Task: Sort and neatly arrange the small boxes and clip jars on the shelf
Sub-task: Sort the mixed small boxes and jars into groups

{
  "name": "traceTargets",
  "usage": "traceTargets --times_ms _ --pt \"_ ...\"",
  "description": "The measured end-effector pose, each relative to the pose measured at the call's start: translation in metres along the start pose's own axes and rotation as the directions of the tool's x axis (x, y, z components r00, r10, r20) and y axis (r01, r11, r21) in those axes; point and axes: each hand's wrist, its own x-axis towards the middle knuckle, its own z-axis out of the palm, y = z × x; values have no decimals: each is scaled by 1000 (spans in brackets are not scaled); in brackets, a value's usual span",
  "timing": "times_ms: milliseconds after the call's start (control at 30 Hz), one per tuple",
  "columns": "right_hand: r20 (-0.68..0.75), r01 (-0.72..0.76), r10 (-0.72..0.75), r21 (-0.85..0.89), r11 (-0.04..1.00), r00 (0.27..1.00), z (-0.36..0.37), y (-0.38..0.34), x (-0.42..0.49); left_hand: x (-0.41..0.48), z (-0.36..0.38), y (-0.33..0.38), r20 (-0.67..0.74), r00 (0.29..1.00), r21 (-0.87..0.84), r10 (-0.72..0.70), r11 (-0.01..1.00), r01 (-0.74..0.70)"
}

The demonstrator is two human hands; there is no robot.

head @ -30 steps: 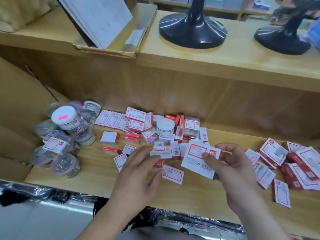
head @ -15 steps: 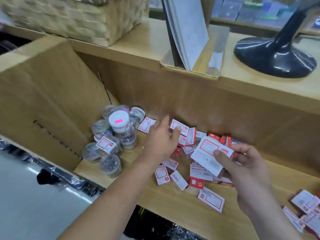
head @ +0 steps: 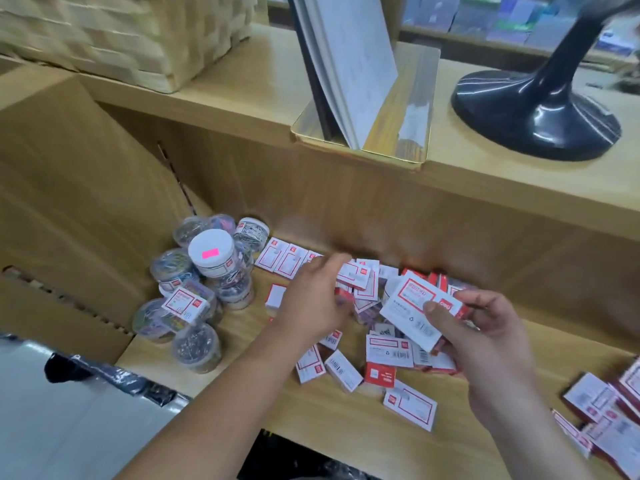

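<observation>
A loose heap of small red-and-white boxes (head: 360,344) lies on the lower wooden shelf (head: 346,434). My right hand (head: 485,344) grips a stack of these boxes, its thumb pressed on the top white box (head: 412,306). My left hand (head: 311,299) reaches into the heap with fingers extended over the boxes near the back wall; what its fingertips touch is blurred. Several clear clip jars (head: 197,289) are piled at the shelf's left end, one with a white lid and a pink sticker (head: 211,252).
More boxes (head: 609,420) lie at the far right of the shelf. A cardboard panel (head: 69,209) closes the left side. On the upper shelf stand a woven basket (head: 138,36), a gold tray with papers (head: 367,133) and a black stand base (head: 533,112).
The view swung left and closer. My left hand moved forward from the front of the heap to the boxes at the back. My right hand kept hold of its stack.
</observation>
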Motion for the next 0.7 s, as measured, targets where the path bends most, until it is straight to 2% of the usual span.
traceTargets --times_ms 167,267,367,500,600,700 --pt "21 11 -11 12 1000 1000 0 -1 0 5 -1 -2 -39 999 8 -38 999 38" --pt "20 40 -40 3 999 999 -4 -2 -1 6 -2 -5 -5 999 -9 -42 999 42" --pt "46 92 -90 -63 994 995 -13 -1 -4 14 -3 -2 48 998 51 -50 998 47" --pt "116 244 -224 -205 948 968 -29 -5 -11 11 -2 4 0 999 75 -34 997 34" --pt "145 339 -310 -269 901 940 -35 -8 -13 3 -2 6 -60 998 -43 -14 999 11" --pt "161 365 -331 -287 886 930 -37 -7 -14 -7 -8 8 -173 985 -163 -2 986 -26"
